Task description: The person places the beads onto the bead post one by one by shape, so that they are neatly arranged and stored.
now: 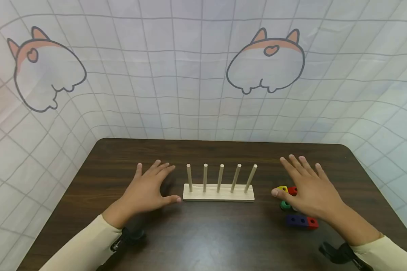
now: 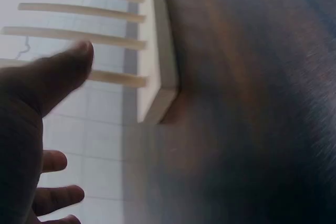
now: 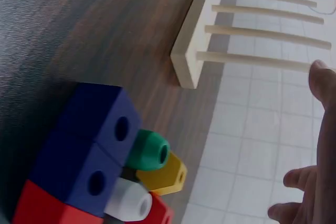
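A pale wooden peg board [image 1: 218, 195] with several upright dowels stands in the middle of the table. My left hand [image 1: 148, 189] hovers at its left end, fingers spread and thumb pointing at the base. On the other side, my right hand [image 1: 313, 194] is held over a group of coloured beads, its fingers also spread. Two dark blue cubes [image 3: 86, 156] and a red cube [image 1: 312, 223] sit in a row. Behind them are a green bead [image 3: 149, 150], a white bead [image 3: 127, 200], a yellow bead [image 3: 167, 174] and another red bead [image 1: 293, 190]. Neither hand holds anything.
The dark wood-grain table [image 1: 203, 237] has rounded far corners. A white cloth [image 1: 196, 75] with a grid and animal drawings hangs behind and along both sides. Black wrist straps with devices [image 1: 339, 253] are worn over the pale sleeves.
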Demonstrator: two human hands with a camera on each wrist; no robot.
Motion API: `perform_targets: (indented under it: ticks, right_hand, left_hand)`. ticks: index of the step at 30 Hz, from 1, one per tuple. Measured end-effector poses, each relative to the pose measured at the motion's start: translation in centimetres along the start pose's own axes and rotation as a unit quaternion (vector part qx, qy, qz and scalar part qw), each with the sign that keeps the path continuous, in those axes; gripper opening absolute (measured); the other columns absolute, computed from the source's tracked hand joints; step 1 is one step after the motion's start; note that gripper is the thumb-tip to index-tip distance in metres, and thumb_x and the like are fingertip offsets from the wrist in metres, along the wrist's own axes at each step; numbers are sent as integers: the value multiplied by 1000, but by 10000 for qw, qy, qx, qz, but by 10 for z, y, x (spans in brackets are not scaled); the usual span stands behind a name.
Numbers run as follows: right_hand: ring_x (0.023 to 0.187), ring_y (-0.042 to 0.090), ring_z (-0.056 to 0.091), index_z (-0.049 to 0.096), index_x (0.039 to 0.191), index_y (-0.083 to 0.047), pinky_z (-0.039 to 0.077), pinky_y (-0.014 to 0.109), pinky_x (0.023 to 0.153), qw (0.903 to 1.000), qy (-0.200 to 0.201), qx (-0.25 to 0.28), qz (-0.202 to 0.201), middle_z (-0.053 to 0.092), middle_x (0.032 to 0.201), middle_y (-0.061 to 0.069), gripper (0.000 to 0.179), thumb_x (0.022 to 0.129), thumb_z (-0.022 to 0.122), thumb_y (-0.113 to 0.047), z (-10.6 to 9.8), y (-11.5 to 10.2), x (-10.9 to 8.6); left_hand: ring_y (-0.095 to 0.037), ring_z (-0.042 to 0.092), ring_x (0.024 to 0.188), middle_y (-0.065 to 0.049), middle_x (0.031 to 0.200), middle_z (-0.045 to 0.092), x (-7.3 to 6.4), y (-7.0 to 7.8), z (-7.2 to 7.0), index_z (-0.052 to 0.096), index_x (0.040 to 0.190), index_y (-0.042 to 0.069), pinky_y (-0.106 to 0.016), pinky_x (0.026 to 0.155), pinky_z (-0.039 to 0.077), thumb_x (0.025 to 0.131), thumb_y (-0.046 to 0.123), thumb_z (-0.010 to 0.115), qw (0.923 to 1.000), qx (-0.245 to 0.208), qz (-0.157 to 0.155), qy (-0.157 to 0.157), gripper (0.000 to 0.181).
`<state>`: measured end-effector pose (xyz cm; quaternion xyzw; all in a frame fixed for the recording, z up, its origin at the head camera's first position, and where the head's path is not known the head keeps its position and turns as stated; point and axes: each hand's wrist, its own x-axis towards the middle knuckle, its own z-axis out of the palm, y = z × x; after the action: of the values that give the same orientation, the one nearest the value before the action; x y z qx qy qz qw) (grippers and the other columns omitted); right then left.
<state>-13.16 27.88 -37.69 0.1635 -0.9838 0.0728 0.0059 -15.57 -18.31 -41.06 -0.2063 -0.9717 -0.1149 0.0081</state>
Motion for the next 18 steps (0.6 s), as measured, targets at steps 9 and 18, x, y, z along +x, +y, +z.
perform_targets:
  ticks: [9, 18]
  right_hand:
    - [140, 53, 36, 37, 157, -5, 25, 72, 110, 9998, 47, 171, 3, 43, 154, 27, 100, 88, 62, -73, 13, 12, -7]
    - [129, 49, 50, 57, 143, -7, 33, 73, 103, 9982, 252, 485, -257, 61, 138, 22, 75, 90, 73, -57, 24, 23, -5]
  left_hand:
    - [-38, 27, 151, -9, 156, 47, 10, 2, 28, 53, 148, 13, -75, 114, 10, 81, 54, 83, 9962, -746, 195, -407, 84]
    - [-39, 17, 154, -14, 159, 41, 20, 1, 42, 57, 145, 12, -64, 120, 7, 83, 46, 84, 9900, -1225, 295, -643, 75]
